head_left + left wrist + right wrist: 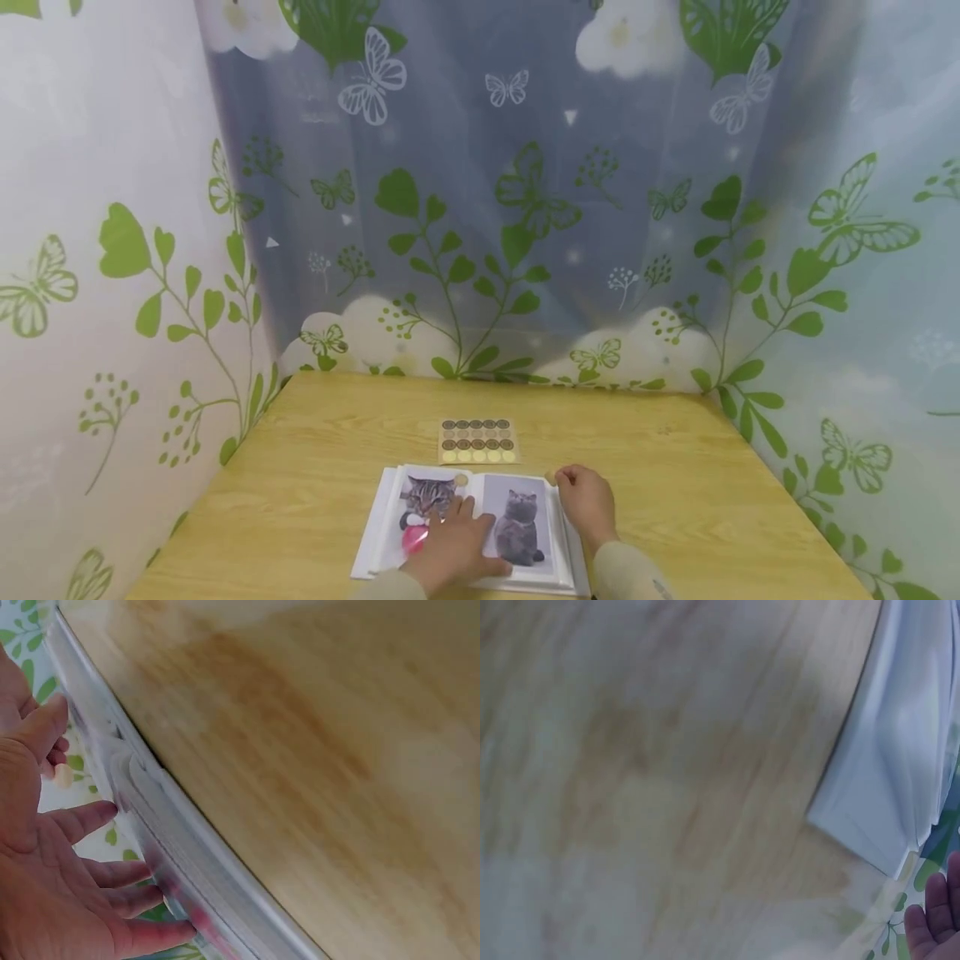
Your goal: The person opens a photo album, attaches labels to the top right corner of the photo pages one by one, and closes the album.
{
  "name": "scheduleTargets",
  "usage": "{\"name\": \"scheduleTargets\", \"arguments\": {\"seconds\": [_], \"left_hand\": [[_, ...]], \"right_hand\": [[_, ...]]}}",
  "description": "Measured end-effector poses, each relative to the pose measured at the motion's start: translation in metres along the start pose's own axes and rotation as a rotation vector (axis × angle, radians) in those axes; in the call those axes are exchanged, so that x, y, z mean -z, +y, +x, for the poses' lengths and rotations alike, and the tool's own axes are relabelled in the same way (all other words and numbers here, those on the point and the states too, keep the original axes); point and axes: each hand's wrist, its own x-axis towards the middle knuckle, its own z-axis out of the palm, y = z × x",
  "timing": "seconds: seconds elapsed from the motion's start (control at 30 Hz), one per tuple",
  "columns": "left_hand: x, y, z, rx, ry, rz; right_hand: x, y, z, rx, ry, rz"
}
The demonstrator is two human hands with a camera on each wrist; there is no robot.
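A white photo album (367, 546) lies open near the table's front edge. Its left page shows a tabby cat picture (427, 493) with a round tan sticker (461, 480) at the upper right; its right page has a grey cat picture (517, 533). My left hand (453, 546) lies spread across the lower middle of the album, fingertips on the clear-sleeved pages. At the album's top right corner, my right hand (588, 504) pinches a small round sticker (64, 776) between thumb and finger. In the right wrist view only a few fingers (937, 907) show.
Just beyond the album lies a sheet of round stickers (478, 442) in brown, tan and yellow rows. The wooden table (675, 450) is bounded at the back and sides by curtains (465, 275) printed with leaves and butterflies.
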Motion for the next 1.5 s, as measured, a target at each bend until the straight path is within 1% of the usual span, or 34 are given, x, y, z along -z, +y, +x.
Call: {"name": "scheduleTargets", "arguments": {"seconds": [0.13,0.23,0.4,0.57,0.83,1.03,1.2,1.33,1.5], "left_hand": [[-0.006,-0.001,0.0,-0.013,0.021,0.012],[-0.009,-0.002,0.001,-0.01,0.024,0.012],[-0.008,-0.003,-0.002,0.005,0.002,-0.013],[-0.005,-0.002,-0.004,0.009,-0.011,-0.041],[-0.004,-0.001,-0.004,0.015,-0.019,-0.037],[0.0,0.001,-0.006,0.025,-0.025,-0.039],[-0.001,0.002,-0.006,0.024,-0.022,-0.037],[-0.003,0.001,-0.006,0.026,-0.022,-0.043],[-0.004,-0.001,-0.006,0.027,-0.026,-0.038]], "right_hand": [[-0.002,0.0,0.002,0.074,0.003,-0.049],[-0.003,-0.002,0.006,0.126,-0.012,-0.081],[-0.007,-0.005,0.009,0.17,-0.045,-0.119],[-0.008,-0.007,0.011,0.218,-0.055,-0.15],[-0.017,-0.004,0.014,0.259,-0.085,-0.205],[-0.021,-0.004,0.014,0.269,-0.083,-0.239],[-0.022,-0.006,0.012,0.293,-0.087,-0.271],[-0.024,-0.005,0.009,0.375,-0.084,-0.317],[-0.026,-0.004,0.004,0.486,-0.09,-0.41]]}}
